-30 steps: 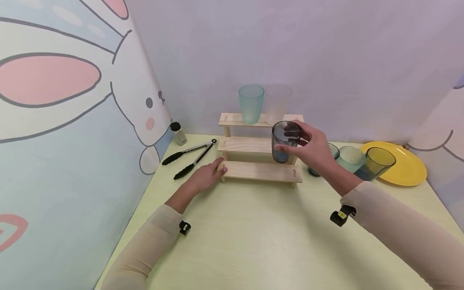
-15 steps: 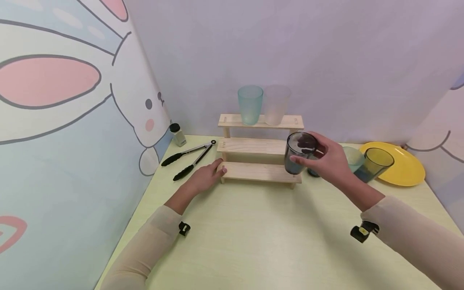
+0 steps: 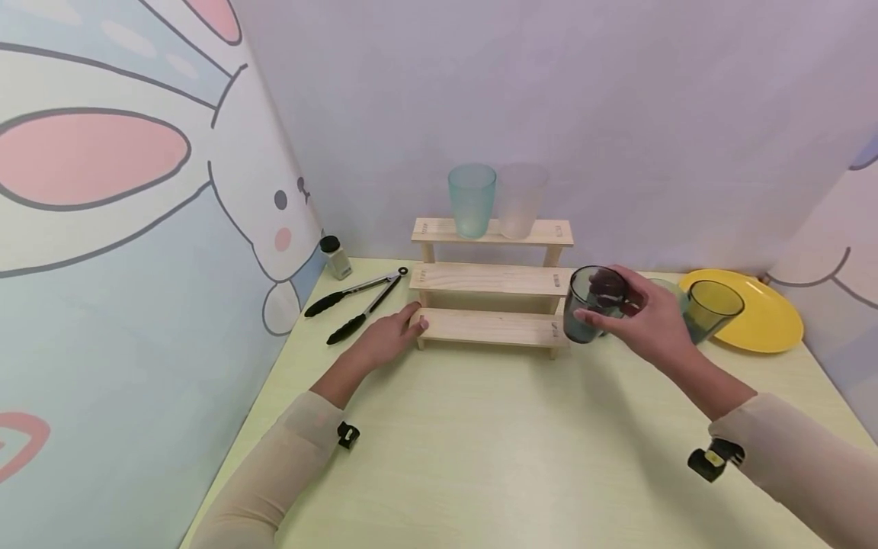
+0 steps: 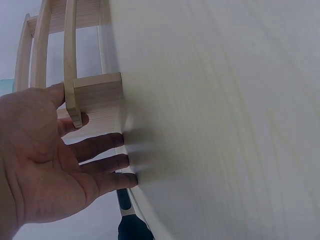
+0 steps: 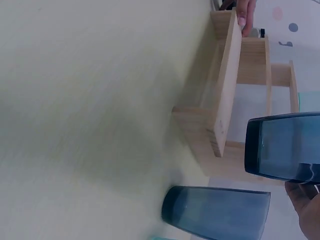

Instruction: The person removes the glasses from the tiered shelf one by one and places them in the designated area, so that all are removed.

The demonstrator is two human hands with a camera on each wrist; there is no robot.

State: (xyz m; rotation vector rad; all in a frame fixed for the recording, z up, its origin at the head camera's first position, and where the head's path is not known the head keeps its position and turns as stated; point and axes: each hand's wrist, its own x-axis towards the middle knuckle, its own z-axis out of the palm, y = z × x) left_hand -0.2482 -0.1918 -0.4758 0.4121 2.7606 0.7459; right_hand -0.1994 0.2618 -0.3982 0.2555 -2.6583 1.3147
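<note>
My right hand [image 3: 655, 316] holds a smoky dark drinking glass [image 3: 579, 320] by its side, right of the three-tier wooden shelf [image 3: 487, 278]. The right wrist view shows this glass raised off the table, with another dark glass [image 5: 217, 210] standing below it. At the shelf's left end, my left hand [image 3: 387, 335] pinches the end of the lowest board [image 4: 70, 60] between thumb and index finger. Its other fingers are extended, the tips near the table. On the top tier a light-blue glass [image 3: 472, 202] and a frosted clear glass [image 3: 521, 202] stand upright side by side.
Behind my right hand are a yellowish glass [image 3: 713, 309], a partly hidden pale green glass [image 3: 668, 288] and a yellow plate [image 3: 768, 316]. Black-handled tongs [image 3: 363, 305] and a black-capped jar [image 3: 336, 258] lie to the left. Walls border the table [image 3: 466, 450].
My right hand has carried the dark glass from in front of the middle tier rightward and down, past the shelf's right end. The left hand stays at the lowest board.
</note>
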